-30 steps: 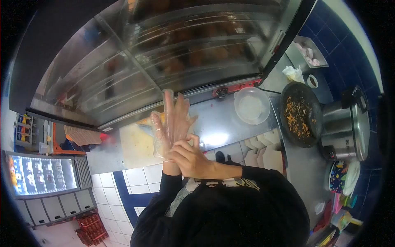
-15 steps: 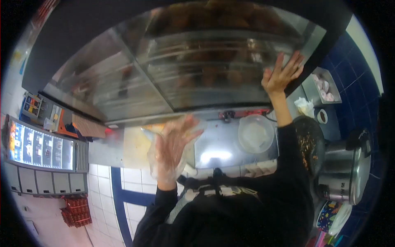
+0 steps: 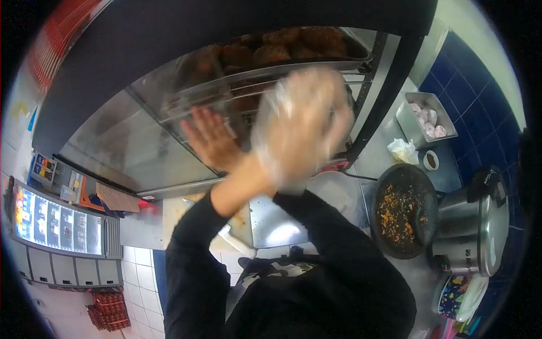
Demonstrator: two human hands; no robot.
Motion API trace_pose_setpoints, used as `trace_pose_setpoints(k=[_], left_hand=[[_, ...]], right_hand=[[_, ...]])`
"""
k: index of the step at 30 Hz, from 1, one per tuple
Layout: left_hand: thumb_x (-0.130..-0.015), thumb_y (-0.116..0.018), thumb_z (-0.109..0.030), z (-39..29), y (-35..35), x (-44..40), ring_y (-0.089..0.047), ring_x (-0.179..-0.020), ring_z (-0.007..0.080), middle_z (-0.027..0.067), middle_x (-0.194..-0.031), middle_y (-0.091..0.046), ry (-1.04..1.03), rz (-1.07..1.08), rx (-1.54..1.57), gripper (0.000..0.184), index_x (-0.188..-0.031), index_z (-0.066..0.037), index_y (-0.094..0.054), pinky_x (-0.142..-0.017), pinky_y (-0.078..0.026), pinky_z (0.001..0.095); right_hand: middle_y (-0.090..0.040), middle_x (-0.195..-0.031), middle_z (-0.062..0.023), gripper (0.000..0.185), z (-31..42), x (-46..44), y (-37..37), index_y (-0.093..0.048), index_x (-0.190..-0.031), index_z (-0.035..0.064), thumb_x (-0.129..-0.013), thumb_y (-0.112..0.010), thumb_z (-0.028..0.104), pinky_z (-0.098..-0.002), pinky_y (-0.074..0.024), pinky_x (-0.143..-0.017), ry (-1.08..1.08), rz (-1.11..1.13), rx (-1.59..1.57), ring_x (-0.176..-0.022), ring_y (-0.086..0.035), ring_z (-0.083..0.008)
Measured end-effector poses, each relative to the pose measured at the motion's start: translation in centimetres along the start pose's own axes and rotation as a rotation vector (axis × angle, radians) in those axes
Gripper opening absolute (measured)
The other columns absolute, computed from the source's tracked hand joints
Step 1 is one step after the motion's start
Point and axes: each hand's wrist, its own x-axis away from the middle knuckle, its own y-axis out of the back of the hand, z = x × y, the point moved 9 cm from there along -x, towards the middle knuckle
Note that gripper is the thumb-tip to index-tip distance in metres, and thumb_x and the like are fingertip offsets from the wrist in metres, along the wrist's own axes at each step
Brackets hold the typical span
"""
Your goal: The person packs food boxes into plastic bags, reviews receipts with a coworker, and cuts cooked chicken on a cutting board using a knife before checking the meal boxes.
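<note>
My left hand (image 3: 305, 124), in a clear plastic glove, is raised in front of the uncovered right side of a display cabinet (image 3: 243, 20). Motion blur hides how its fingers are set. My right hand (image 3: 212, 138) is bare, its fingers spread against the sliding glass door (image 3: 152, 135). The left forearm crosses over the right one. Behind the opening, browned fried pieces (image 3: 271, 53) lie on a metal tray (image 3: 353, 48) on the upper shelf, with wire racks lower down.
To the right are a stone mortar (image 3: 387, 243) with orange bits, a steel cooker (image 3: 460, 231), a metal container (image 3: 415, 127) of pinkish-white pieces and a small sauce cup (image 3: 431, 160). A clear bowl (image 3: 341, 189) and a cutting board (image 3: 172, 214) sit below the cabinet.
The glass has slid left, uncovering the cabinet's right side. My right hand moved left along with it. My gloved left hand rose and crossed over to the right.
</note>
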Motion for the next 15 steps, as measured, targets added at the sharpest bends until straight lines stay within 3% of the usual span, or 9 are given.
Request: trace_pose_setpoints(k=[1, 2, 3, 5, 8, 10, 11, 13, 15], left_hand=[[-0.08, -0.061, -0.018, 1.6, -0.5, -1.4, -0.058, -0.08, 0.0312, 0.0134, -0.09, -0.059, 0.01, -0.03, -0.146, 0.015, -0.089, -0.006, -0.056, -0.069, -0.045, 0.0437], [-0.081, -0.06, -0.023, 4.3, -1.7, -2.0, -0.061, -0.091, 0.0308, 0.0145, -0.103, -0.062, 0.204, 0.122, -0.371, 0.025, -0.099, -0.005, -0.059, -0.076, -0.047, 0.0422], [-0.086, -0.059, -0.033, 8.2, -3.4, -2.9, -0.059, -0.105, 0.0343, 0.0165, -0.11, -0.063, 0.358, 0.288, -0.39, 0.035, -0.113, -0.011, -0.06, -0.091, -0.046, 0.0393], [-0.086, -0.059, -0.034, 13.7, -5.3, -3.6, -0.058, -0.106, 0.0344, 0.0167, -0.112, -0.062, 0.464, 0.498, -0.54, 0.037, -0.114, -0.011, -0.059, -0.092, -0.046, 0.0399], [-0.086, -0.058, -0.035, 19.7, -6.3, -3.9, -0.057, -0.108, 0.0346, 0.0169, -0.114, -0.061, 0.493, 0.688, -0.714, 0.039, -0.117, -0.011, -0.056, -0.092, -0.045, 0.0407], [-0.086, -0.058, -0.035, 22.2, -6.2, -3.7, -0.057, -0.109, 0.0347, 0.017, -0.116, -0.06, 0.489, 0.761, -0.786, 0.041, -0.119, -0.011, -0.055, -0.093, -0.045, 0.0413], [-0.086, -0.058, -0.035, 23.0, -6.1, -3.6, -0.057, -0.109, 0.0347, 0.0171, -0.117, -0.059, 0.484, 0.785, -0.811, 0.042, -0.12, -0.011, -0.054, -0.093, -0.045, 0.0416], [-0.086, -0.057, -0.036, 24.2, -5.5, -3.6, -0.056, -0.11, 0.0348, 0.0173, -0.118, -0.058, 0.469, 0.816, -0.857, 0.044, -0.122, -0.011, -0.053, -0.094, -0.044, 0.0421], [-0.086, -0.057, -0.036, 25.1, -4.9, -3.6, -0.055, -0.111, 0.0349, 0.0174, -0.12, -0.057, 0.452, 0.838, -0.891, 0.045, -0.124, -0.011, -0.051, -0.094, -0.044, 0.0427]], right_hand=[[-0.018, -0.15, -0.0261, 0.067, 1.0, 0.0, -0.5, -0.029, -0.146, 0.0136, -0.087, -0.058, 0.029, -0.0554, -0.0164, -0.111, -0.01, 0.075, -0.161, -0.14, -0.018, -0.041], [-0.015, -0.151, -0.0257, 0.067, 1.7, -0.4, 0.9, -0.028, -0.146, 0.0126, -0.088, -0.057, 0.027, -0.0547, -0.0162, -0.111, -0.036, 0.046, -0.375, -0.14, -0.018, -0.0404], [-0.013, -0.152, -0.0253, 0.067, 2.6, -0.7, 2.4, -0.026, -0.147, 0.0117, -0.088, -0.057, 0.024, -0.0541, -0.0161, -0.112, -0.062, 0.015, -0.589, -0.14, -0.018, -0.0399], [-0.012, -0.152, -0.0248, 0.066, 5.1, 3.7, -1.9, -0.025, -0.145, 0.0088, -0.087, -0.056, 0.016, -0.0524, -0.0178, -0.112, -0.124, 0.185, -0.666, -0.139, -0.018, -0.0409], [-0.016, -0.149, -0.0253, 0.061, 6.0, 7.3, 3.8, -0.032, -0.14, 0.004, -0.084, -0.054, 0.012, -0.0512, -0.0154, -0.114, -0.05, -0.01, -0.676, -0.137, -0.019, -0.0449], [-0.026, -0.143, -0.0262, 0.058, 5.1, 10.8, 3.3, -0.036, -0.137, 0.0061, -0.082, -0.054, 0.008, -0.0519, -0.025, -0.109, -0.267, 0.125, -0.764, -0.133, -0.028, -0.0423], [-0.026, -0.143, -0.0262, 0.058, 5.3, 12.6, 3.7, -0.036, -0.137, 0.0061, -0.082, -0.054, 0.008, -0.0519, -0.025, -0.109, -0.271, 0.124, -0.761, -0.133, -0.028, -0.0423], [-0.036, -0.135, -0.025, 0.054, 6.4, 17.2, 1.4, -0.041, -0.133, 0.0062, -0.082, -0.057, 0.013, -0.0525, -0.0293, -0.105, -0.344, 0.445, -0.714, -0.126, -0.035, -0.0419], [-0.041, -0.129, -0.0229, 0.05, 7.9, 20.9, 0.3, -0.044, -0.129, 0.0055, -0.082, -0.059, 0.018, -0.0519, -0.0315, -0.102, -0.354, 0.629, -0.685, -0.121, -0.039, -0.0405]])
